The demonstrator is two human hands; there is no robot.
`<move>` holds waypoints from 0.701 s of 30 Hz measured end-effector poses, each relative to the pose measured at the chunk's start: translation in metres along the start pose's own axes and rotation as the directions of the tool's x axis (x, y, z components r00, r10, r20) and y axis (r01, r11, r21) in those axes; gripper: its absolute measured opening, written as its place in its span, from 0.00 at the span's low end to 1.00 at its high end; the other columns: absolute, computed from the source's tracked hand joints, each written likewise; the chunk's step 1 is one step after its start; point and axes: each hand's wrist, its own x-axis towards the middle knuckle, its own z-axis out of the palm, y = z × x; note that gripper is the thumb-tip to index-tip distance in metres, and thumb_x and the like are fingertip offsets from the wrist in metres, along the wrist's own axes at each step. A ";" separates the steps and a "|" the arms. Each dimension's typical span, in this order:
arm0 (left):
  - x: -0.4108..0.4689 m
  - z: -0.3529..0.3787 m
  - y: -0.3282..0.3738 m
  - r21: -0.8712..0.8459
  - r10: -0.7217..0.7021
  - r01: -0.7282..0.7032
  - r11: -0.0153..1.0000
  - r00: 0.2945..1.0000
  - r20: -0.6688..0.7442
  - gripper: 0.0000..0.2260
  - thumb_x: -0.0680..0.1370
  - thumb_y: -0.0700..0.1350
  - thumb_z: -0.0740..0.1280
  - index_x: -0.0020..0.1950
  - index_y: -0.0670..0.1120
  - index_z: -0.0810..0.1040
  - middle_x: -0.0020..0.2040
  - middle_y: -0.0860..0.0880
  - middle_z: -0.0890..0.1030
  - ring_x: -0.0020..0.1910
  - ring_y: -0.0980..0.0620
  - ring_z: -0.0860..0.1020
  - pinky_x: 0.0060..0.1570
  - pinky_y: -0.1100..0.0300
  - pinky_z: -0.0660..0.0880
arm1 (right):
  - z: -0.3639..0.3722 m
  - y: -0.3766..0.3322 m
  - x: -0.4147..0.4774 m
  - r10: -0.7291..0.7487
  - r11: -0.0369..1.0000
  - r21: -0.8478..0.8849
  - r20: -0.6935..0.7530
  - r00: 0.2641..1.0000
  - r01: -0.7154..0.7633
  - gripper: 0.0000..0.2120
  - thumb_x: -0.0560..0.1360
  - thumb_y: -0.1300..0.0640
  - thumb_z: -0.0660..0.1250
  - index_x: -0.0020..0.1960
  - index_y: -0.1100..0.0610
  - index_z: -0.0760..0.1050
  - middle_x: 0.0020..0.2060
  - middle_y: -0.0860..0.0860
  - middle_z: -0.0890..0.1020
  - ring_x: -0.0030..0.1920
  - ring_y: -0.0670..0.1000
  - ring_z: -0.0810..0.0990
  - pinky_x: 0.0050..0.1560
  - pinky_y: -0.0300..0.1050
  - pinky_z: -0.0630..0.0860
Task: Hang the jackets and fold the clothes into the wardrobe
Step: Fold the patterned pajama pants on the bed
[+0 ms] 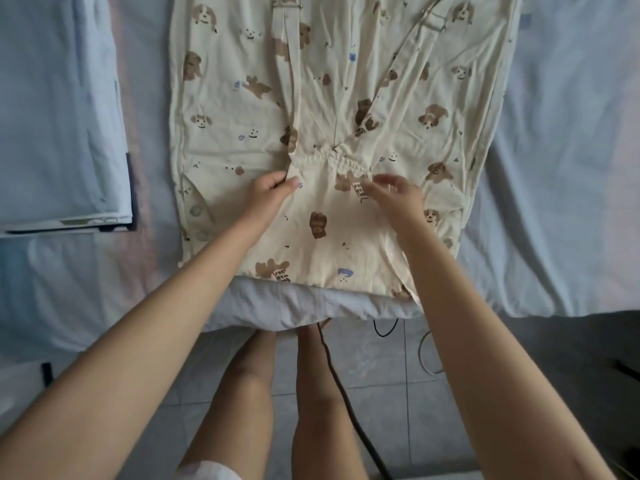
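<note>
Cream printed garment [235, 116], brown dog motifs, lies spread flat on the pale bed sheet [554, 168]. Its near edge sits at the mattress edge and its far end runs out of frame. Two straps [284, 71] with metal buckles lie along its middle and converge at a gathered elastic band [332, 157].

Left hand [273, 190]: thumb and fingers pinch a small fold of cloth just beside the base of the left-side strap.

Right hand [398, 195]: fingers spread and loosely bent over the cloth just below the elastic band, gripping nothing I can make out. It is blurred, so I cannot tell whether the fingertips touch.

Folded pile [59, 133] of light blue cloth lies well apart, on the left of the bed. Wardrobe is not in view.

Judgement: the step in hand is smoothing and squaring this piece before its first fold. No fold is made yet.

Method notes:
- Draw the pinched cloth outward and flatten the puckers fanning from the elastic band, or they will set as creases.
- Lay both straps straight and inside the garment's outline, buckles flat, so nothing trails out of the finished bundle.
- Fold the long sides inward first, keeping the edges parallel, then fold lengthwise.
- Press each fold with a flat palm before the next one.

Risk: the buckles may make a lump if they end up stacked.
</note>
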 end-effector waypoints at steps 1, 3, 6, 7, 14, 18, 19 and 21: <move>-0.001 0.001 -0.003 -0.007 0.011 -0.012 1.000 1.000 -0.009 0.08 0.79 0.41 0.65 0.40 0.43 0.72 0.35 0.46 0.66 0.33 0.55 0.65 0.33 0.63 0.60 | 0.005 0.003 -0.001 0.013 0.997 -0.081 -0.018 1.000 -0.014 0.21 0.60 0.33 0.72 0.44 0.47 0.79 0.59 0.49 0.74 0.61 0.53 0.73 0.63 0.55 0.71; 0.000 -0.001 -0.007 0.018 0.032 -0.031 0.999 0.999 -0.042 0.04 0.79 0.40 0.63 0.44 0.43 0.74 0.38 0.45 0.68 0.37 0.54 0.67 0.35 0.63 0.62 | 0.014 0.003 0.000 0.040 0.995 -0.086 -0.053 0.998 -0.045 0.16 0.62 0.36 0.73 0.38 0.48 0.78 0.60 0.48 0.70 0.65 0.54 0.69 0.68 0.57 0.66; 0.001 -0.005 -0.010 0.122 0.104 -0.087 0.989 0.985 -0.138 0.05 0.78 0.40 0.66 0.52 0.44 0.79 0.39 0.48 0.76 0.35 0.62 0.72 0.40 0.68 0.69 | 0.020 0.007 0.007 0.027 0.999 0.019 -0.086 0.996 -0.025 0.15 0.53 0.31 0.66 0.35 0.37 0.78 0.54 0.50 0.79 0.60 0.58 0.76 0.65 0.61 0.69; 0.002 -0.006 -0.009 0.147 0.126 -0.100 0.984 0.975 -0.184 0.08 0.77 0.40 0.68 0.55 0.42 0.81 0.42 0.50 0.79 0.37 0.64 0.74 0.43 0.70 0.70 | 0.022 0.015 0.015 0.021 0.999 0.032 -0.085 0.996 -0.018 0.15 0.51 0.30 0.64 0.36 0.33 0.76 0.51 0.51 0.81 0.59 0.59 0.77 0.63 0.63 0.70; 0.003 0.001 -0.012 0.391 0.284 -0.170 0.904 0.924 -0.255 0.10 0.73 0.46 0.72 0.50 0.42 0.81 0.50 0.48 0.81 0.51 0.52 0.79 0.47 0.67 0.71 | 0.020 0.005 0.008 -0.063 0.992 -0.118 -0.206 0.977 0.039 0.06 0.72 0.44 0.69 0.39 0.44 0.75 0.45 0.47 0.80 0.56 0.56 0.77 0.66 0.58 0.66; -0.032 0.003 -0.029 0.770 0.622 -0.330 0.546 0.776 -0.108 0.14 0.77 0.46 0.64 0.61 0.41 0.74 0.63 0.41 0.71 0.60 0.45 0.71 0.59 0.52 0.68 | 0.037 0.015 -0.030 -0.504 0.775 -0.568 -0.288 0.814 0.279 0.22 0.77 0.56 0.61 0.69 0.57 0.66 0.69 0.58 0.67 0.70 0.58 0.64 0.73 0.54 0.53; -0.044 0.003 -0.038 0.818 0.675 -0.372 0.440 0.737 -0.029 0.16 0.77 0.45 0.62 0.63 0.41 0.73 0.66 0.41 0.69 0.63 0.44 0.69 0.63 0.48 0.65 | 0.045 0.023 -0.044 -0.683 0.600 -0.651 -0.114 0.721 0.465 0.25 0.77 0.56 0.60 0.73 0.60 0.62 0.71 0.60 0.66 0.72 0.59 0.62 0.74 0.54 0.51; -0.061 -0.003 -0.060 0.852 0.650 -0.474 0.223 0.723 0.232 0.19 0.78 0.46 0.59 0.67 0.40 0.70 0.72 0.42 0.64 0.70 0.46 0.64 0.69 0.45 0.57 | 0.064 0.052 -0.063 -0.796 0.105 -0.672 0.385 0.467 0.733 0.27 0.79 0.52 0.56 0.75 0.61 0.59 0.74 0.59 0.64 0.74 0.57 0.61 0.75 0.53 0.51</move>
